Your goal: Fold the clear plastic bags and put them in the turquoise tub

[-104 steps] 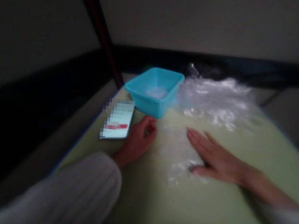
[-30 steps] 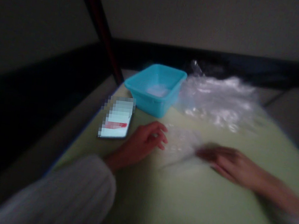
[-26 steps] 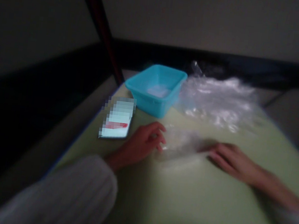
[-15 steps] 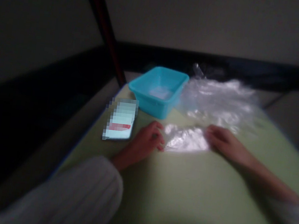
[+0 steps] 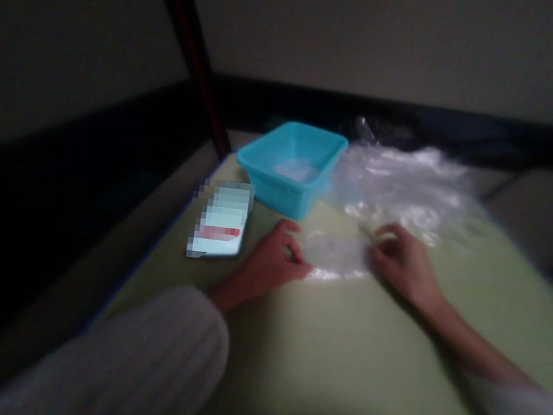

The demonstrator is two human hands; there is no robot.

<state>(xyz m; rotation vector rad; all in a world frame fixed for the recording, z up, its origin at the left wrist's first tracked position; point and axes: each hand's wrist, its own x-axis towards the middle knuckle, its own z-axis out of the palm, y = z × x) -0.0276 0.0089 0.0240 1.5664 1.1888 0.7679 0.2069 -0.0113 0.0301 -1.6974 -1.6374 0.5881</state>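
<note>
A clear plastic piece point(image 5: 335, 257) is being spanned by two bare hands near the middle of a yellow-green table point(image 5: 353, 363), its near edge being picked out by bright glints. At its 9 o'clock end, the left hand point(image 5: 275, 261) is being held half curled, a gap being left between thumb and forefinger; the thumb tip is being laid at the near corner of the plastic, and whether anything is being pinched there cannot be told. At its 3 o'clock end, the right hand point(image 5: 403, 262) is being held loosely curved, thumb and forefinger being parted in an arch; the plastic is being met by the fingers, but a firm hold cannot be made out through the blur. Toward 11 o'clock from the piece, a white sheet-like thing point(image 5: 297, 169) is being contained by a turquoise tub point(image 5: 280, 195). Between 9 and 10 o'clock, a red bar is being shown by a lit phone point(image 5: 227, 225), just beside the tub. Toward 1 o'clock, table space is being taken up by a crumpled heap of clear plastic point(image 5: 404, 182)
</note>
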